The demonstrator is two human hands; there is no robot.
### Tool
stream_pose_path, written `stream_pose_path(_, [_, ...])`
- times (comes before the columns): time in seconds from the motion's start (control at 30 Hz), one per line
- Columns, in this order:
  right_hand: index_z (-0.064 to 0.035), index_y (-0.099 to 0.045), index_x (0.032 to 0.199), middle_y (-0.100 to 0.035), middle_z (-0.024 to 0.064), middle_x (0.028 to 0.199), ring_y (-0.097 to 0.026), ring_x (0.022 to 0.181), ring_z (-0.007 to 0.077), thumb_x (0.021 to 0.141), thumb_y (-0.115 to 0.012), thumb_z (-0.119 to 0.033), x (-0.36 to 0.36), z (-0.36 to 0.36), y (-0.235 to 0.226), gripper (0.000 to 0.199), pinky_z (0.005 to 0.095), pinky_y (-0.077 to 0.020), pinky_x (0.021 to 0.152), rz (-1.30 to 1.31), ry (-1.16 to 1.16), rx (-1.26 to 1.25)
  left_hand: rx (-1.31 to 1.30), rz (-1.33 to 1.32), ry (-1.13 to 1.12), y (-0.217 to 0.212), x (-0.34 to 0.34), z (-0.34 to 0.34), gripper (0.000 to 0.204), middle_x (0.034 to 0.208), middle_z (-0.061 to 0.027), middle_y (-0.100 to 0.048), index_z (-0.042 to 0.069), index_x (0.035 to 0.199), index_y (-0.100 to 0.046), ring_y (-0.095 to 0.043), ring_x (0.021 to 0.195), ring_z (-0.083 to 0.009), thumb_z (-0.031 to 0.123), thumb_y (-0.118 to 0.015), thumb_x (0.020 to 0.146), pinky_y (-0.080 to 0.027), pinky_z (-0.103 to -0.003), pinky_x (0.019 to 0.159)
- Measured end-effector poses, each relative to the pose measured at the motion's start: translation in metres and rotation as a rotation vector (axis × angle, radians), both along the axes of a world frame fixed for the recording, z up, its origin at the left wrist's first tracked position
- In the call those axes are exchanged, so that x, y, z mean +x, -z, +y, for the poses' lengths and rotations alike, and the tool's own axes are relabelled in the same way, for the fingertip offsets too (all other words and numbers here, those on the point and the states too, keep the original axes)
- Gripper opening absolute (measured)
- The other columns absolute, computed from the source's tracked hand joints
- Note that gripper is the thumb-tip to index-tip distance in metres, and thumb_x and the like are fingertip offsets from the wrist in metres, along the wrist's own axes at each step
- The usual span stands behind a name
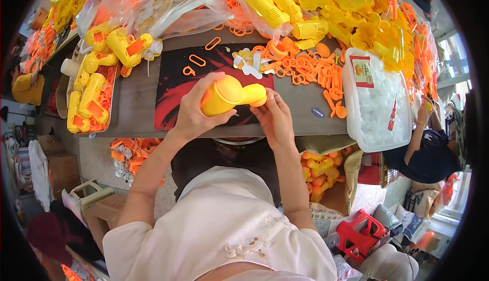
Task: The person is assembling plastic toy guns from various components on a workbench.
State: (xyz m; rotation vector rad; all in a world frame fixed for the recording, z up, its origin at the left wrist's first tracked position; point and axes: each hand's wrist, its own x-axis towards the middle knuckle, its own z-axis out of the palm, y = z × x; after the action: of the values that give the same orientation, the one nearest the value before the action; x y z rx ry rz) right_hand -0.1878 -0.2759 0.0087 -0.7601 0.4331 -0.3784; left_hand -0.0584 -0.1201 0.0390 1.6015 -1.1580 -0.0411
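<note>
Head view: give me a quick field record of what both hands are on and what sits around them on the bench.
left hand: grips the round body of a yellow toy housing
right hand: fingertips on the housing's narrow end
under the hands: red and black mat
right of the mat: loose orange plastic parts
far right: clear tub of white balls
left: tray of assembled yellow and orange toys
rear: bags of yellow parts

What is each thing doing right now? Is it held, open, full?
Yellow toy: held up in both hands.
Left hand: gripping the toy's body.
Right hand: fingertips on the toy's end.
White tub: open, full of white balls.
Orange rings: loose on the table.
</note>
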Motion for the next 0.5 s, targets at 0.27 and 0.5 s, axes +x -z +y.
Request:
stream_pose_path(0.27, [0.0030, -0.053, 0.121, -0.060, 0.0130, 0.116, -0.059, 0.107, 0.0197, 0.104, -0.039, -0.029, 0.025, 0.014, -0.009, 0.039, 0.0342, -0.0467, 0.095, -0.117, 0.208, 0.185, -0.008, -0.227, -0.077, 0.004, -0.012, -0.006, 0.069, 0.112, -0.0122, -0.061, 0.007, 0.128, -0.049, -0.065, 0.095, -0.0258, 0.012, -0.082, 0.068, -0.053, -0.032, 0.082])
stream_pose_path(0.5, [0.0067, -0.057, 0.119, -0.061, 0.0180, 0.119, -0.061, 0.105, 0.0204, 0.104, -0.040, -0.024, 0.023, 0.007, -0.004, 0.038, 0.0323, -0.0490, 0.092, -0.120, 0.169, -0.655, -0.052, 0.538, 0.006, 0.008, -0.008, 0.004, 0.074, 0.115, -0.0079, -0.057, 0.006, 0.134, -0.041, -0.059, 0.102, -0.0155, 0.007, -0.080, 0.071, -0.050, -0.030, 0.088])
